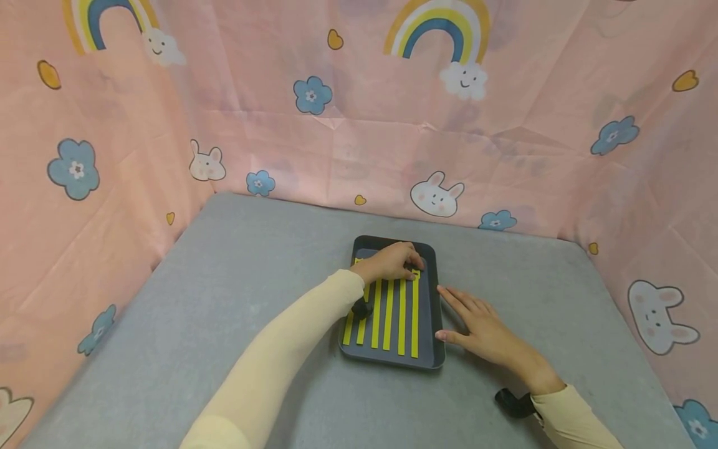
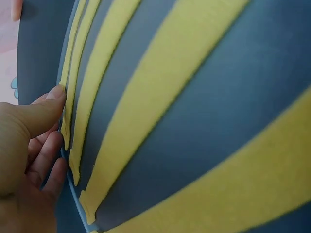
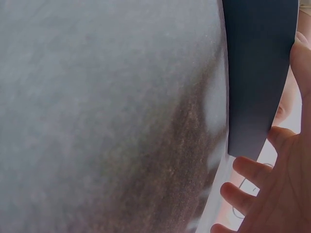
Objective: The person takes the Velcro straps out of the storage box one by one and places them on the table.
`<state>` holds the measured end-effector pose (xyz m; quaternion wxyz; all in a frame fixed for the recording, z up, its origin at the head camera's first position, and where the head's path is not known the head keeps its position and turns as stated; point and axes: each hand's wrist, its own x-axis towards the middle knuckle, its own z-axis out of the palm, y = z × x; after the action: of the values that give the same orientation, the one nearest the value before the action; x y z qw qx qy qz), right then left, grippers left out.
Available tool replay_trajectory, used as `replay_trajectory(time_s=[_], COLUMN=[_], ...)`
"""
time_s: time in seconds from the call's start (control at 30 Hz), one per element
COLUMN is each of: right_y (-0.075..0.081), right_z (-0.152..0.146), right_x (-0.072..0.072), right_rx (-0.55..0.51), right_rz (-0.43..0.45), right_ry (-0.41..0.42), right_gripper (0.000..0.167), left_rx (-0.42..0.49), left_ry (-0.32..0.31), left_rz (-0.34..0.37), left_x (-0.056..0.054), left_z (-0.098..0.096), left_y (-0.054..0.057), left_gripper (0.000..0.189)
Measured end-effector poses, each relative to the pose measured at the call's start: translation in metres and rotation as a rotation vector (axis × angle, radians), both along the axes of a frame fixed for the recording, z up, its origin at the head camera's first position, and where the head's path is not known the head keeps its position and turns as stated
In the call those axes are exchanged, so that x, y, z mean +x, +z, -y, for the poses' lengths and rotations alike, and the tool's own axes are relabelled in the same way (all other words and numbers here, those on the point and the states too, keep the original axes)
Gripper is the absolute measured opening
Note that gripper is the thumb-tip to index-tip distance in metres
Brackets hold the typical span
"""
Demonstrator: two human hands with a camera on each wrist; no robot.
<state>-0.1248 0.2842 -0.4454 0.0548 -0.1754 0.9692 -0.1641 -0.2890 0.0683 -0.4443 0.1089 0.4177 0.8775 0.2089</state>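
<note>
A dark grey rectangular tray (image 1: pixel 437 324) lies on the table. Several long yellow strips (image 1: pixel 388 315) run side by side along its floor. My left hand (image 1: pixel 389 260) reaches over the tray's far part. Its thumb and fingertips pinch at the far end of the rightmost yellow strip (image 1: pixel 415 318); in the left wrist view the thumb (image 2: pixel 51 99) covers that end, and the fingers' exact contact is partly hidden. Beside the tray's right side is my right hand (image 1: pixel 482 327), fingers extended and spread. In the right wrist view its thumb and a fingertip touch the tray's outer wall (image 3: pixel 257 82).
The grey tabletop (image 1: pixel 252 262) surrounds the tray. Pink patterned cloth (image 1: pixel 359 143) hangs behind and at both sides. A black wrist camera (image 1: pixel 361 308) on the left arm overlaps the strips, and another black wrist camera (image 1: pixel 513 404) is at the right wrist.
</note>
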Motion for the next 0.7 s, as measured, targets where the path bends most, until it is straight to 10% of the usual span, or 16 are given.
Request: replay_trajectory(time_s=[0.7], right_y=[-0.0004], right_z=[0.0002], right_x=[-0.0004], right_rx=[-0.008], right_rz=[0.004], right_ry=[-0.003], right_gripper=[0.085], left_rx=[0.012], left_ry=[-0.008], left_rz=[-0.012], left_x=[-0.0052], left_z=[-0.0022], left_y=[-0.0062], left_gripper=[0.023])
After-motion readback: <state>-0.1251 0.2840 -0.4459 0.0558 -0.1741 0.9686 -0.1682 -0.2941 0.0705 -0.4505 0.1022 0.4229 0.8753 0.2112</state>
